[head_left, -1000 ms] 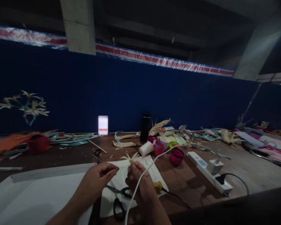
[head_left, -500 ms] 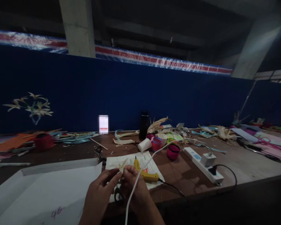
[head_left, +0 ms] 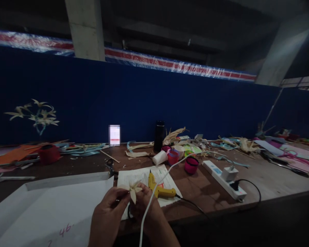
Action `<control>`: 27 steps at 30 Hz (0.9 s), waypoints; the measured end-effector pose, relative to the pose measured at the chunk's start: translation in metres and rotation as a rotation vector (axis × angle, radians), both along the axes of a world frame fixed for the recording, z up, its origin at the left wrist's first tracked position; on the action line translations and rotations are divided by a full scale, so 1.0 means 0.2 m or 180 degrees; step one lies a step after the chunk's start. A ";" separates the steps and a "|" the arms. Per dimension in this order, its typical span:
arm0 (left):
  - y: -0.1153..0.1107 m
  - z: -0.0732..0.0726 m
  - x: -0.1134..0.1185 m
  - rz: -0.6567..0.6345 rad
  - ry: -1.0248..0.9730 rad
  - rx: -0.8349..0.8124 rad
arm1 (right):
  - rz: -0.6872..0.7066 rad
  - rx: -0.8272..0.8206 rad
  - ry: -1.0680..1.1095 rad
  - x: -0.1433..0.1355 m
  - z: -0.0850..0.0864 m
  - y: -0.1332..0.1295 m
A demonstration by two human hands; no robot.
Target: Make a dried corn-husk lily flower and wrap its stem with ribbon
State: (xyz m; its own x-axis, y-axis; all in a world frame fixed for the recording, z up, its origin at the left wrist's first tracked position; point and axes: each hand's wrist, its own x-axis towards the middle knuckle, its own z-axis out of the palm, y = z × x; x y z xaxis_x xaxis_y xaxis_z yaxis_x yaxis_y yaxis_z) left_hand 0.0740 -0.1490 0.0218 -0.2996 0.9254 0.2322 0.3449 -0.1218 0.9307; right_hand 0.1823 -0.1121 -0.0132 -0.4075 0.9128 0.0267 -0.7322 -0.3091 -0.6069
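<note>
1. Flower, cream, pointed petals, thin papery material [head_left: 134,197]: held up between both hands, just left of the yellow plastic glue gun [head_left: 168,192].
2. Left hand [head_left: 106,213]: left of glue gun; thumb and forefinger pinched closed on the flower's left side.
3. Right hand [head_left: 147,203]: nearest the glue gun, at its left; fingers curled, gripping the flower; exact contact point partly hidden.
4. White printed paper sheet [head_left: 139,174]: flat under glue gun, on brown tabletop [head_left: 195,190].
5. White cable [head_left: 173,166]: passes in front of right forearm and glue gun.
6. Black loop handle [head_left: 129,212]: left of glue gun, below the hands, mostly covered.
7. White shallow tray, "46" handwritten [head_left: 46,202]: well left of glue gun.
8. White cup on its side [head_left: 160,157], black cylindrical bottle [head_left: 159,137]: beyond glue gun.
9. Dark-pink round cup, black rim [head_left: 191,167]: beyond glue gun, to its right.
10. White rectangular power strip [head_left: 214,173]: right of glue gun.
</note>
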 end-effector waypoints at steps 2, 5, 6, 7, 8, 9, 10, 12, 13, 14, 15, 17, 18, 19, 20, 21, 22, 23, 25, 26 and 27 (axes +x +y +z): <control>0.00 0.00 0.00 -0.0036 0.0034 0.0069 | 0.0047 0.0014 0.0055 0.00 0.00 -0.01; 0.00 -0.01 0.00 -0.0160 0.0041 0.0150 | 0.0149 0.0067 0.0020 0.01 0.01 -0.01; 0.00 -0.01 0.00 -0.0214 0.0038 0.0148 | 0.0161 0.0075 0.0012 0.01 0.01 -0.01; 0.00 -0.01 0.00 -0.0263 0.0031 0.0138 | 0.0183 0.0088 0.0011 0.02 0.01 0.00; 0.00 -0.01 -0.01 -0.0316 0.0025 0.0118 | 0.0227 0.0106 0.0013 0.02 0.01 0.00; 0.00 -0.01 -0.01 -0.0370 0.0019 0.0103 | 0.0282 0.0124 0.0014 0.03 0.01 0.00; 0.00 -0.01 -0.01 -0.0413 0.0015 0.0107 | 0.0327 0.0145 0.0016 0.03 0.01 0.01; -0.01 0.00 -0.01 -0.0447 0.0043 0.0165 | 0.0434 0.0195 -0.0011 0.03 0.01 0.01; -0.01 0.00 -0.01 -0.0424 0.0063 0.0220 | 0.0487 0.0210 -0.0030 0.04 0.01 0.01; -0.01 0.00 -0.01 -0.0382 0.0081 0.0289 | 0.0525 0.0211 -0.0049 0.04 0.01 0.02; -0.01 0.00 -0.01 -0.0320 0.0094 0.0368 | 0.0551 0.0202 -0.0073 0.04 0.01 0.02; -0.01 -0.01 -0.02 -0.0193 0.0137 0.0521 | 0.0515 0.0148 -0.0166 0.03 0.01 0.02; -0.01 -0.01 -0.02 -0.0131 0.0175 0.0595 | 0.0435 0.0111 -0.0229 0.03 0.01 0.01; -0.01 -0.01 -0.02 -0.0068 0.0235 0.0665 | 0.0342 0.0090 -0.0308 0.04 0.01 0.01; -0.01 -0.02 -0.03 -0.0011 0.0318 0.0736 | 0.0238 0.0085 -0.0405 0.04 0.01 0.01; -0.02 -0.02 -0.03 0.0039 0.0421 0.0809 | 0.0145 0.0088 -0.0508 0.05 0.01 0.00; -0.02 -0.03 -0.04 0.0087 0.0543 0.0885 | 0.0017 0.0107 -0.0611 0.07 0.01 -0.01; -0.03 -0.04 -0.05 0.0139 0.0674 0.0968 | -0.0127 0.0129 -0.0721 0.09 0.01 -0.02; -0.03 -0.06 -0.06 0.0211 0.0936 0.1158 | -0.0443 0.0161 -0.0971 0.14 0.01 -0.05; -0.04 -0.08 -0.07 0.0230 0.1050 0.1252 | -0.0556 0.0159 -0.1105 0.17 0.00 -0.07; -0.04 -0.09 -0.08 0.0242 0.1143 0.1340 | -0.0652 0.0167 -0.1227 0.20 0.00 -0.08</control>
State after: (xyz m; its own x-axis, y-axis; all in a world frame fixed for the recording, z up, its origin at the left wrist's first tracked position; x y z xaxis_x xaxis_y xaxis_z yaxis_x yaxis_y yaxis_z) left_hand 0.0585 -0.1566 0.0039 -0.1959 0.7096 0.6768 0.6538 -0.4199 0.6295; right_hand 0.2221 -0.1284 -0.0140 -0.2075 0.9773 -0.0433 -0.4922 -0.1426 -0.8587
